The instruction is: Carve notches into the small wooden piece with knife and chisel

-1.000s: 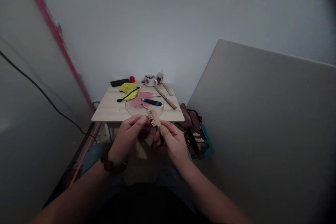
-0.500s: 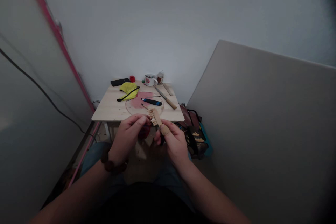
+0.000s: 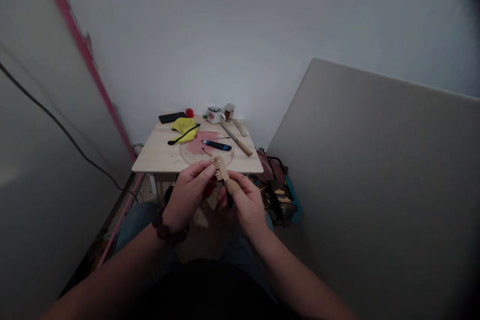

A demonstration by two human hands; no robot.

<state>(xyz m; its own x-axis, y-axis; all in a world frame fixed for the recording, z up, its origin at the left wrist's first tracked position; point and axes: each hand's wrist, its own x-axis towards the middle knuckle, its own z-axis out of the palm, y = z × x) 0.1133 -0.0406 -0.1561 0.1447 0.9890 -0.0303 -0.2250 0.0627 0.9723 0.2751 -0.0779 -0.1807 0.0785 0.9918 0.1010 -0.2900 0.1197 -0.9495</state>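
Observation:
My right hand (image 3: 247, 200) is closed around a pale wooden comb-like piece (image 3: 222, 166) with several short teeth along its left side. A tan bandage or patch covers the thumb, and part of a dark object shows under these fingers. My left hand (image 3: 189, 187) is pinched at the teeth, its fingertips touching or nearly touching them. What it grips is hidden. Something dark red (image 3: 210, 190) shows just below the left fingers, its shape unclear. Both hands are in front of the table's near edge, above my lap.
On the small wooden table (image 3: 150, 160) are a blue-black utility knife (image 3: 216, 145), a wooden-handled file (image 3: 238, 141), a yellow cloth (image 3: 185, 130), a black phone (image 3: 172, 117), a white mug (image 3: 215, 116) and a jar (image 3: 229, 111). An open tool bag (image 3: 279, 190) lies right, beside a grey panel (image 3: 375, 160).
My left hand has moved slightly right and up, bringing its fingertips against the teeth of the wooden piece. The red thing below is less visible. My right hand has shifted slightly.

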